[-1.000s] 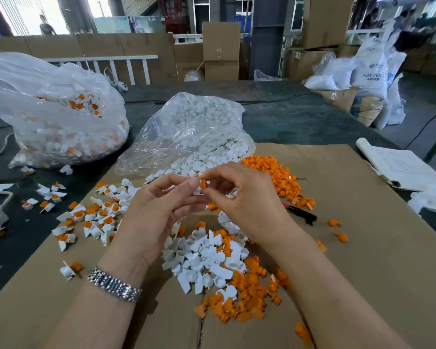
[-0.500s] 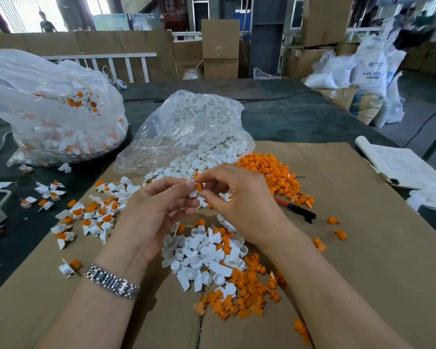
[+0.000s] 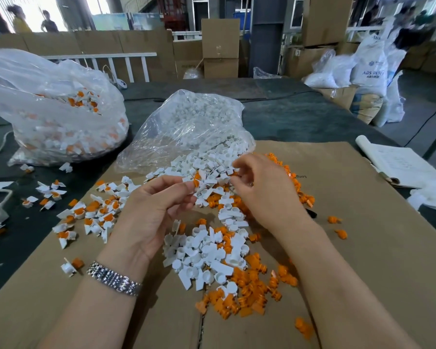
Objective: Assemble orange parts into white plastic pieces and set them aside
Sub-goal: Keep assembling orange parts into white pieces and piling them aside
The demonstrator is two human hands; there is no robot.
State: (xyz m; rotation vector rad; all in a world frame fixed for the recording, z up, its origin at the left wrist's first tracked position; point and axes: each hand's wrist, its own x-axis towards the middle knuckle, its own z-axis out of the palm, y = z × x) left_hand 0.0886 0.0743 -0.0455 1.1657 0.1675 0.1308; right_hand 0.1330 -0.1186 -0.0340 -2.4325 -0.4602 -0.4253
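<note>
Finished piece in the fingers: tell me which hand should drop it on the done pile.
Left. The left hand already pinches the assembled piece, and the pile of finished pieces lies on its side. The right hand is over the loose white pieces.

Two clear plastic bags lay on the table: one at far left (image 3: 56,117) held assembled white-and-orange pieces, one at centre (image 3: 186,132) spilled white pieces. Two hands worked, the left hand (image 3: 154,210) and the right hand (image 3: 264,192). Loose orange parts (image 3: 242,298) and white pieces (image 3: 207,258) were too many to count. One open notebook (image 3: 400,165) lay at right, and one wristwatch (image 3: 113,278) was worn.
</note>
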